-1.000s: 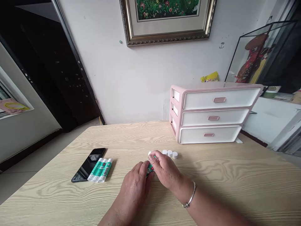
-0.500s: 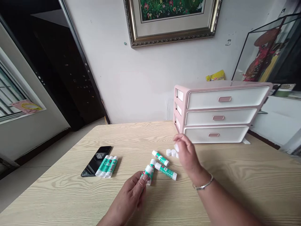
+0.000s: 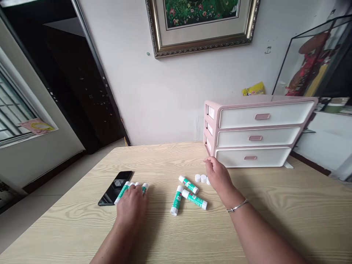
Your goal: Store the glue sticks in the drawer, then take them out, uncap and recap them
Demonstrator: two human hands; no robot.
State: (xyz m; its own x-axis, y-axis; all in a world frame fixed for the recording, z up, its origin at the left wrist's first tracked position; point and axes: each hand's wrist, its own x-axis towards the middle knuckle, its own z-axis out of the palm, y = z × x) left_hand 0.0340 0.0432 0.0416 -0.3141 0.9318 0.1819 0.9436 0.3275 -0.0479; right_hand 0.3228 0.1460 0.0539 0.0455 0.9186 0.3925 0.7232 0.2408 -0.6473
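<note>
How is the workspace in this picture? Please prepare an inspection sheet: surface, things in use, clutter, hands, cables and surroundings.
Surface: pale wood-grained table, partly covered by things and hands.
Things in use: three loose green-and-white tubes lying near the centre; a row of similar tubes at the left; at least three white caps to the right.
Clutter: black phone, lying flat at the row's left end.
Left hand: over the row, fingers at the tubes; grip partly hidden.
Right hand: fingers curled, next to the caps; whether it holds something is hidden.
Cables: nothing seen on the table.
Surroundings: pink-and-white drawer unit with yellow packet on top; framed picture; glass case.
</note>
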